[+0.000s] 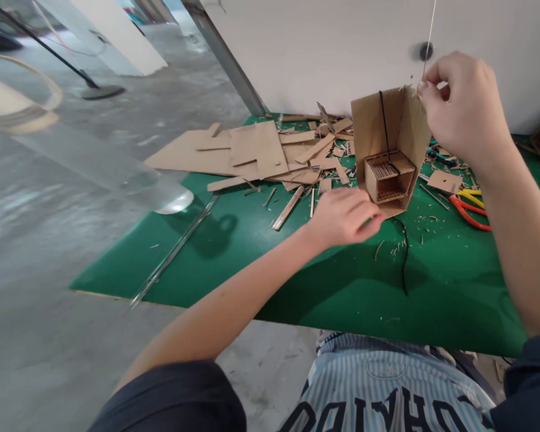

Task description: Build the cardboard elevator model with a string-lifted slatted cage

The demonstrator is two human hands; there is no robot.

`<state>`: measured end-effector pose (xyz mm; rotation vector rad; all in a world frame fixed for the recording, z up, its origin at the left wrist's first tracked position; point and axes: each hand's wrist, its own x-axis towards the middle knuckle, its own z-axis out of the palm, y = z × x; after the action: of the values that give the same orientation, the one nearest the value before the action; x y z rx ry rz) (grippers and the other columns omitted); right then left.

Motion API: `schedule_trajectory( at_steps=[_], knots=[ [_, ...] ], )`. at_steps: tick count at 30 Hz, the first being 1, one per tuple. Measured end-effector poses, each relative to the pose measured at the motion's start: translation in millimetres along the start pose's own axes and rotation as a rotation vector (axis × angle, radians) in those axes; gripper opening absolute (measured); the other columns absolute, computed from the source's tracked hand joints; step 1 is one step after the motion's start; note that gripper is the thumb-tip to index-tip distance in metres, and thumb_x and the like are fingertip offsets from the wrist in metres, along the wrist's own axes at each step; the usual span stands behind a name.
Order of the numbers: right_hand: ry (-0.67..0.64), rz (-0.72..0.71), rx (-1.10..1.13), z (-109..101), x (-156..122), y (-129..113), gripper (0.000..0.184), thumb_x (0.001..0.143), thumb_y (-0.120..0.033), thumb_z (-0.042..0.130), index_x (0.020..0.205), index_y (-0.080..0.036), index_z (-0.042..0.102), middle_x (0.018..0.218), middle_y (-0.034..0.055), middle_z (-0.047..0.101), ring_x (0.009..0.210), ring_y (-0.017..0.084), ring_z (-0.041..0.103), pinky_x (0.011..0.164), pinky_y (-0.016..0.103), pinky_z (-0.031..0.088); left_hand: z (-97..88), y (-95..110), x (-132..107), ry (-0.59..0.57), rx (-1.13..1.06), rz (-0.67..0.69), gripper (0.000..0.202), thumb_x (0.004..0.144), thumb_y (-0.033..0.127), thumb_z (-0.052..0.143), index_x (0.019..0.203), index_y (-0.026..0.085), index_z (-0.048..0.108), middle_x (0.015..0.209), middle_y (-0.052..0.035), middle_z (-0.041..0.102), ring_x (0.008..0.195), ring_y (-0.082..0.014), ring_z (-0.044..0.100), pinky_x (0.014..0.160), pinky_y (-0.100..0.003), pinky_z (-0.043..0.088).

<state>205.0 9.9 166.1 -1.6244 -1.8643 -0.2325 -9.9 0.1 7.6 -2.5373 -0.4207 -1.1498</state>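
Note:
A small cardboard model (389, 150) with two tall walls and a slatted box inside stands on the green mat (261, 264). My left hand (344, 217) rests at its lower left corner with fingers curled, steadying the base. My right hand (465, 105) is raised at the top edge of the right wall, pinching a thin stick (429, 36) that points upward. A black wire (402, 252) runs down the model's back wall and trails over the mat.
Cardboard sheets and strips (252, 153) lie piled at the mat's far left. Pliers with red and yellow handles (470, 207) lie to the right of the model. A clear plastic piece (94, 156) overhangs the left. The mat's near edge drops to a concrete floor.

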Motion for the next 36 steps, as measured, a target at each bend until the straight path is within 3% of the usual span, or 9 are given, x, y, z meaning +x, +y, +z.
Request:
schedule_trajectory(
  at_steps=[2,4,7,11,16,21,24,28,36],
  knots=[
    [-0.012,-0.006,0.0,-1.0,0.3,-1.1,0.024,0.098,-0.018,0.054,0.106,-0.009,0.075,0.108,0.0102,0.075,0.107,0.028,0.072,0.098,0.043,0.054,-0.1,25.1,3.3,-0.331,-0.024,-0.164,0.02,0.102,0.029,0.047,0.093,0.02,0.062,0.084,-0.001,0.07,0.07,-0.0147,0.066,0.057,-0.028,0.044],
    [-0.023,-0.011,0.005,-1.7,0.2,-2.6,0.024,0.098,-0.017,0.054,0.107,-0.009,0.075,0.108,0.01,0.075,0.108,0.028,0.071,0.098,0.041,0.054,6.3,42.1,5.2,-0.587,-0.064,-0.411,0.024,0.103,0.029,0.046,0.113,0.017,0.063,0.104,-0.0049,0.074,0.081,-0.0177,0.071,0.063,-0.03,0.05],
    [-0.037,-0.001,0.009,-2.5,-0.3,-4.8,0.024,0.097,-0.015,0.054,0.107,-0.009,0.075,0.109,0.0096,0.075,0.11,0.027,0.071,0.099,0.04,0.053,22.0,46.4,8.5,-0.738,-0.101,-0.554,0.03,0.103,0.026,0.044,0.124,0.013,0.061,0.117,-0.0104,0.072,0.107,-0.025,0.069,0.083,-0.035,0.056],
    [-0.05,0.022,0.023,-4.5,-0.1,-5.7,0.023,0.098,-0.014,0.053,0.106,-0.01,0.075,0.11,0.0083,0.075,0.11,0.026,0.071,0.099,0.038,0.052,40.2,34.3,18.0,-0.712,-0.126,-0.525,0.037,0.104,0.027,0.042,0.132,0.011,0.058,0.128,-0.0151,0.069,0.119,-0.0307,0.065,0.1,-0.044,0.055],
    [-0.06,0.026,0.035,-6.4,0.5,-5.5,0.023,0.098,-0.016,0.055,0.107,-0.01,0.075,0.111,0.0067,0.075,0.111,0.023,0.07,0.099,0.033,0.051,58.0,26.1,28.5,-0.688,-0.125,-0.639,0.036,0.104,0.025,0.039,0.128,0.01,0.061,0.128,-0.0204,0.068,0.114,-0.0331,0.069,0.099,-0.051,0.056],
    [-0.065,0.017,0.013,-5.8,0.0,-5.6,0.024,0.099,-0.017,0.053,0.109,-0.01,0.075,0.112,0.0066,0.075,0.112,0.023,0.069,0.098,0.034,0.051,77.0,16.5,28.3,-0.566,-0.196,-0.823,0.029,0.101,0.027,0.052,0.124,0.012,0.063,0.118,-0.0168,0.073,0.108,-0.0283,0.072,0.097,-0.044,0.06],
    [-0.07,0.022,0.021,-5.6,-0.1,-5.4,0.024,0.099,-0.017,0.054,0.11,-0.01,0.075,0.112,0.0063,0.074,0.111,0.022,0.07,0.097,0.033,0.052,84.9,10.7,23.5,-0.487,-0.259,-0.845,0.029,0.098,0.031,0.059,0.122,0.015,0.065,0.115,-0.0146,0.075,0.106,-0.0271,0.073,0.095,-0.042,0.061],
    [-0.067,0.015,0.023,-5.1,1.1,-4.8,0.024,0.099,-0.017,0.053,0.109,-0.01,0.074,0.111,0.0061,0.075,0.111,0.022,0.07,0.098,0.035,0.052,92.2,6.1,16.3,-0.365,-0.297,-0.837,0.031,0.096,0.03,0.064,0.124,0.016,0.066,0.132,-0.0158,0.069,0.123,-0.0302,0.067,0.108,-0.047,0.056],
    [-0.073,0.0,0.028,-6.9,0.5,-4.1,0.022,0.099,-0.019,0.054,0.105,-0.013,0.074,0.11,0.005,0.075,0.112,0.022,0.07,0.101,0.038,0.052,93.3,7.1,15.5,-0.326,-0.327,-0.866,0.032,0.094,0.03,0.068,0.123,0.017,0.065,0.134,-0.0141,0.069,0.124,-0.0275,0.066,0.111,-0.045,0.054]
  ],
)
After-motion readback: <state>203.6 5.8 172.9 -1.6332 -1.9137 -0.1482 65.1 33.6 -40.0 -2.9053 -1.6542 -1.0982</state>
